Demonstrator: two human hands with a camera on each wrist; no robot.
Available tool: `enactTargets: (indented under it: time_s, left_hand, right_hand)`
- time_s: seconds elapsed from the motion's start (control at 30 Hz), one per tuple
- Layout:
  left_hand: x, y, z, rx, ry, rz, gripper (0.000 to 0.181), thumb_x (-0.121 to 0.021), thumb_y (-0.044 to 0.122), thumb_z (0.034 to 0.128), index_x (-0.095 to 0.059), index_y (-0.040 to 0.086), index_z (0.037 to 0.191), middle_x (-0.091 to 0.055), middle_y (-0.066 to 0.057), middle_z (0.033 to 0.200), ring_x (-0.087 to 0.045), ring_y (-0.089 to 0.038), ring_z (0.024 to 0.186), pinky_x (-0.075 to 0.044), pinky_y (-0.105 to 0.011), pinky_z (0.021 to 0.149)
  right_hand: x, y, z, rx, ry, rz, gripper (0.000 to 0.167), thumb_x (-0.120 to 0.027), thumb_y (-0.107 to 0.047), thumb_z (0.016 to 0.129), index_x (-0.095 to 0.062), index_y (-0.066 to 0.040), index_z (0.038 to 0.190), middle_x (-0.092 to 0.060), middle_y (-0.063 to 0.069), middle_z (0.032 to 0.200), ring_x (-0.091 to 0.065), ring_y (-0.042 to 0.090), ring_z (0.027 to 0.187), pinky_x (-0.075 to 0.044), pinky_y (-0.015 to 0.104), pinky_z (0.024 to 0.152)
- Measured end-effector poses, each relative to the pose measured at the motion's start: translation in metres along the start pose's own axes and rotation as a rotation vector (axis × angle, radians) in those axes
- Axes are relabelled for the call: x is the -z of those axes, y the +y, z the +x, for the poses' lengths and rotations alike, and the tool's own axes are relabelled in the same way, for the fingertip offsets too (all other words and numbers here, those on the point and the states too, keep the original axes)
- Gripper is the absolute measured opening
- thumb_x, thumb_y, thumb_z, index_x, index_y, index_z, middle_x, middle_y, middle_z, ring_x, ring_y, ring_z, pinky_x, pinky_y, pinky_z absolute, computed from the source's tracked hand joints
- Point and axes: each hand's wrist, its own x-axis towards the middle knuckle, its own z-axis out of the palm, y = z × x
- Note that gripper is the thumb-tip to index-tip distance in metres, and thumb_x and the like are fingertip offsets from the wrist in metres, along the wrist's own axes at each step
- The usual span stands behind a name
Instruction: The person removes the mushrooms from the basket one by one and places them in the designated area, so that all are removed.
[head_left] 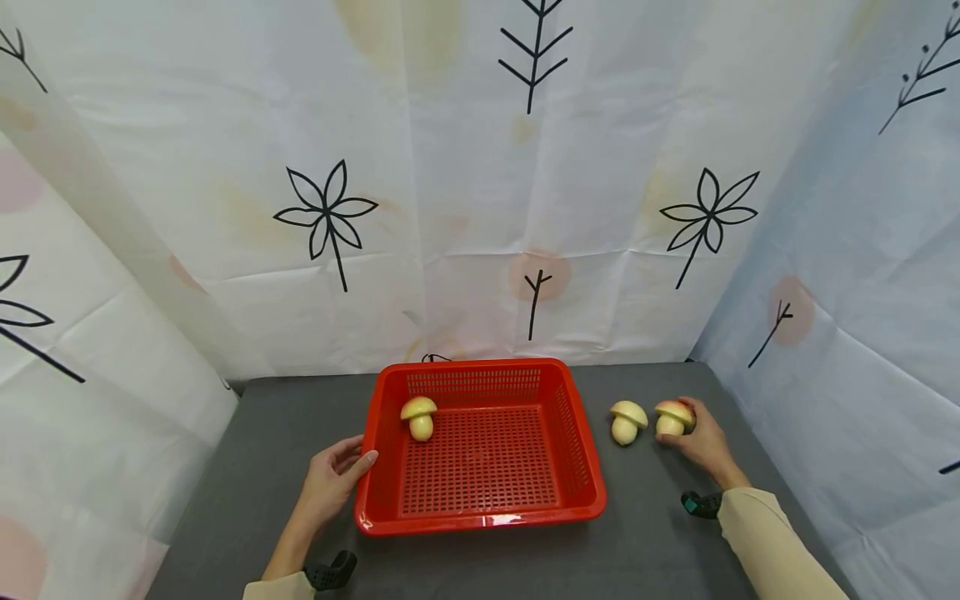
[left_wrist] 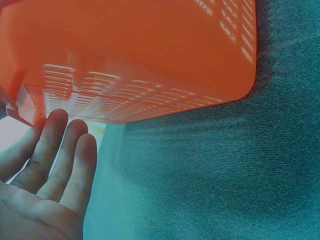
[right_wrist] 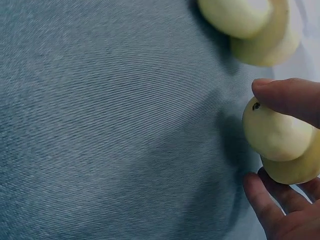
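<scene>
A red plastic basket (head_left: pixel 480 527) with slotted sides sits on the grey table. My left hand (head_left: pixel 330 483) holds its left rim, thumb over the edge and fingers along the outside; in the left wrist view the fingers (left_wrist: pixel 75 170) are fairly straight beside the slotted wall (left_wrist: pixel 150 30). One toy mushroom (head_left: pixel 420 418) lies inside the basket, at its upper left. To the right of the basket, my right hand (head_left: pixel 705 442) grips another toy mushroom (head_left: pixel 672 419), its thumb against the stem (right_wrist: pixel 275 132). A third toy mushroom (head_left: pixel 627 422) lies just left of that hand.
White cloth walls (head_left: pixel 465 208) with black plant drawings rise behind the table and at both sides. Grey cloth covers the table (head_left: pixel 255 467). A thin dark loop (head_left: pixel 435 357) shows behind the basket's back rim.
</scene>
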Motion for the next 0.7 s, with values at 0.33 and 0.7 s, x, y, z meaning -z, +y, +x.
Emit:
enactTargets:
  time_s: [0.33, 0.7]
  left_hand:
    - [-0.0007, -0.0002, -0.0011, -0.004, 0.013, 0.011, 0.049, -0.072, 0.020, 0.0970, -0.057, -0.003, 0.138, -0.065, -0.020, 0.124, -0.067, -0.032, 0.108, -0.059, -0.033, 0.085]
    - [-0.0007, -0.0019, -0.0004, -0.007, 0.007, 0.000, 0.049, -0.072, 0.020, 0.0966, -0.057, -0.003, 0.137, -0.065, -0.020, 0.123, -0.067, -0.031, 0.108, -0.059, -0.032, 0.085]
  right_hand:
    - [-0.0069, 0.0012, -0.0019, 0.019, 0.001, -0.008, 0.091, -0.083, -0.015, 0.084, -0.026, 0.013, 0.150, -0.039, 0.041, 0.140, -0.043, 0.057, 0.122, -0.038, 0.067, 0.097]
    - [-0.0085, 0.0034, 0.0002, 0.016, -0.004, -0.026, 0.094, -0.083, -0.019, 0.083, -0.025, 0.013, 0.150, -0.037, 0.042, 0.137, -0.040, 0.058, 0.122, -0.035, 0.069, 0.098]
